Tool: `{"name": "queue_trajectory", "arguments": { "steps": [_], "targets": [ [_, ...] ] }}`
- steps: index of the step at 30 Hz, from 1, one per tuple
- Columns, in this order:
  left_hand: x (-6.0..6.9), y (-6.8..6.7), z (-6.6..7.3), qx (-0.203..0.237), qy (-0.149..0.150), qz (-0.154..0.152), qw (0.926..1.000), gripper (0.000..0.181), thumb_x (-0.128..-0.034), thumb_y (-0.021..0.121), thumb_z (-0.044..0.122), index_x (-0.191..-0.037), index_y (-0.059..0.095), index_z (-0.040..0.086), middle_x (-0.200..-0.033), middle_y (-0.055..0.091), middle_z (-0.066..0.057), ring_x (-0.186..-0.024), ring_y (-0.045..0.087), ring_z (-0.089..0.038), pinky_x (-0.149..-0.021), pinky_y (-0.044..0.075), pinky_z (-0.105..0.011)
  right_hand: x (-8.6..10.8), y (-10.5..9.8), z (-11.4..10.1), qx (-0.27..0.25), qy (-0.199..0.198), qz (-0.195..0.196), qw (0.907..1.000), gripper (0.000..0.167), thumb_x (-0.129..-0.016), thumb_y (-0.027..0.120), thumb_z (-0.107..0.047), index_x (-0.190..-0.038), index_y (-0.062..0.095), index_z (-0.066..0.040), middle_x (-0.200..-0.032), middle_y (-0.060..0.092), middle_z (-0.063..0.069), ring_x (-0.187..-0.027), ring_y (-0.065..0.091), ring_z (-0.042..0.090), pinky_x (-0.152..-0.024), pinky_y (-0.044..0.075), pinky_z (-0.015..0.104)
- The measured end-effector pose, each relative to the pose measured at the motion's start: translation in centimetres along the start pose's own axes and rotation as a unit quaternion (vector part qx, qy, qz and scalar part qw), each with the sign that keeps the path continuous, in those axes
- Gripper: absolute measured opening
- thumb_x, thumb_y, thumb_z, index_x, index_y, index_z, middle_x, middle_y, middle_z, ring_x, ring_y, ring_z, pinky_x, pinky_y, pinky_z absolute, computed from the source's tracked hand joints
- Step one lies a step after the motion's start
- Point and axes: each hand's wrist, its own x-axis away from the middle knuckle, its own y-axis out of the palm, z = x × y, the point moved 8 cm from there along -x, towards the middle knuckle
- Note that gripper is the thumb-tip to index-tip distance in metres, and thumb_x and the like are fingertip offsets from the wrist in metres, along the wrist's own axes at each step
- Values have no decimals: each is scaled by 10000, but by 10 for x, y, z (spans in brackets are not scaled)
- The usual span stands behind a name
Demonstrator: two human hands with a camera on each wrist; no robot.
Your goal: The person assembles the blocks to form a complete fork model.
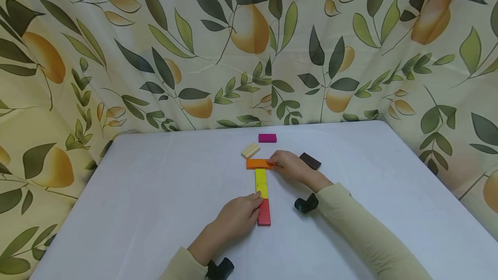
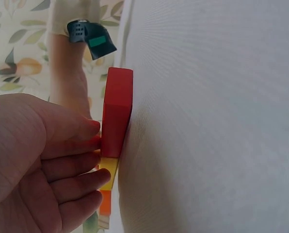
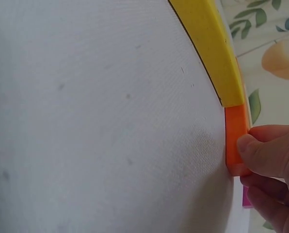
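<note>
1. The right sleeve (image 1: 369, 228) is long, plain and pale khaki-beige, with soft creases and a cuff (image 1: 335, 192) at the wrist.
2. Just beside the right sleeve's cuff sits a chunky black wrist device (image 1: 306, 203), bent in outline.
3. The left wrist view shows its markings: a green rectangular patch (image 2: 98, 41), and, nearer the right sleeve, a grid of small square marks (image 2: 77, 31).
4. To the left of the right sleeve, the left sleeve (image 1: 179, 267) matches its colour.
5. Between it and the right sleeve, a second black device (image 1: 221, 269) ends in a stubby, rounded barrel.
</note>
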Motion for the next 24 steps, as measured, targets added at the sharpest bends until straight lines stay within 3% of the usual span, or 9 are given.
{"name": "queue_trajectory", "arguments": {
  "steps": [11,24],
  "targets": [
    [0,1,0,17,24,49,10000,399,-896,605,235,-1259,572,74,-1275,548,-22,-1179,486,-112,-918,436,-298,3,-1,-2,43,-132,100,9999,264,-838,652,-29,-1101,668,-9,-981,637,62,-897,577,190,-847,487,330],
    [1,1,-2,103,-19,17,9999,401,-902,595,238,-1268,563,77,-1288,536,-16,-1191,473,-111,-925,430,-303,6,2,-1,-120,93,85,9998,289,-850,641,-37,-1138,652,-26,-1007,634,50,-918,569,178,-863,480,321]
  ]
}}
